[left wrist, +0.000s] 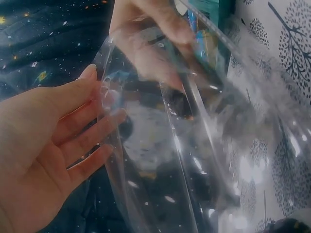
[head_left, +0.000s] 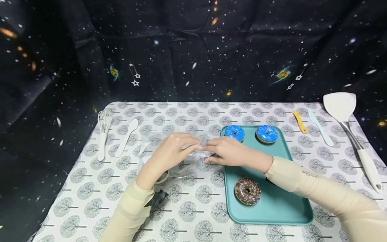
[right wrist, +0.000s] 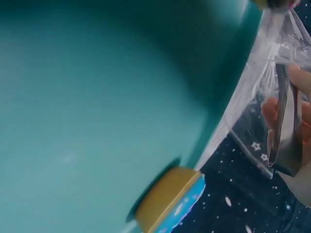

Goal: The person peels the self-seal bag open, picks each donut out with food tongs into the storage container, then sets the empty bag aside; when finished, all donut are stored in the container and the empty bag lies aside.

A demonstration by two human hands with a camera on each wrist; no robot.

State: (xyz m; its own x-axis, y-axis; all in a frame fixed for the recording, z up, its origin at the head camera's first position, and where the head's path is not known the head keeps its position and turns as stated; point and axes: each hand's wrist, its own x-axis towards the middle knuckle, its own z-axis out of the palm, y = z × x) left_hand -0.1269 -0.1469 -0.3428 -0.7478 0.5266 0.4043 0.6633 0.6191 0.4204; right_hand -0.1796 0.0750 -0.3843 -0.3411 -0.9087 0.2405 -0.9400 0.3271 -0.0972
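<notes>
Between my hands hangs a clear plastic bag [left wrist: 155, 141], its film stretched and shiny in the left wrist view. At its edge, my left hand [head_left: 173, 148] pinches the film between thumb and fingertips. My right hand [head_left: 226, 151] reaches across the tray from the right, fingertips right at the bag and close to the left fingertips. It grips small metal tongs [right wrist: 286, 131], seen as a bent shiny strip beside the thumb in the right wrist view. Under the right arm, the teal tray [head_left: 272, 213] bears two blue donuts [head_left: 267, 134] at the back and a chocolate donut [head_left: 247, 191] nearer the front.
A whisk [head_left: 103, 134] and a white spoon [head_left: 127, 137] lie at the table's left. To the right are a yellow spreader [head_left: 300, 121], a pale mint knife [head_left: 321, 127] and a large white spatula [head_left: 352, 134]. A dark starry cloth [head_left: 193, 50] hangs behind the table.
</notes>
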